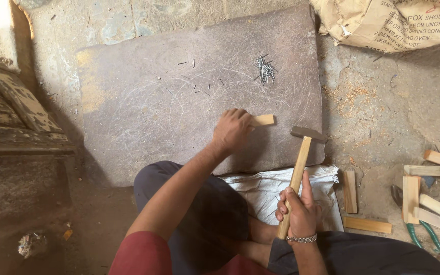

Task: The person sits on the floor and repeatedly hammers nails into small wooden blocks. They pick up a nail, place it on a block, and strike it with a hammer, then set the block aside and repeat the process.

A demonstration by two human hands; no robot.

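Small wooden block [264,120]: on stone slab [143,112], pinned under left hand [231,130], curled fingers covering its near end. Hammer [298,168]: wooden handle gripped in right hand's [297,210] closed fingers, head beside block. Nails [265,69] piled farther back; dusty floor [383,112].

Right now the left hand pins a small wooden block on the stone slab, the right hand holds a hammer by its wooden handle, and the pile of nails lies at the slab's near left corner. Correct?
Not quite. The head view shows the pile of nails near the far right of the stone slab, not the near left corner. The rest holds: left hand on the small wooden block, right hand gripping the hammer.
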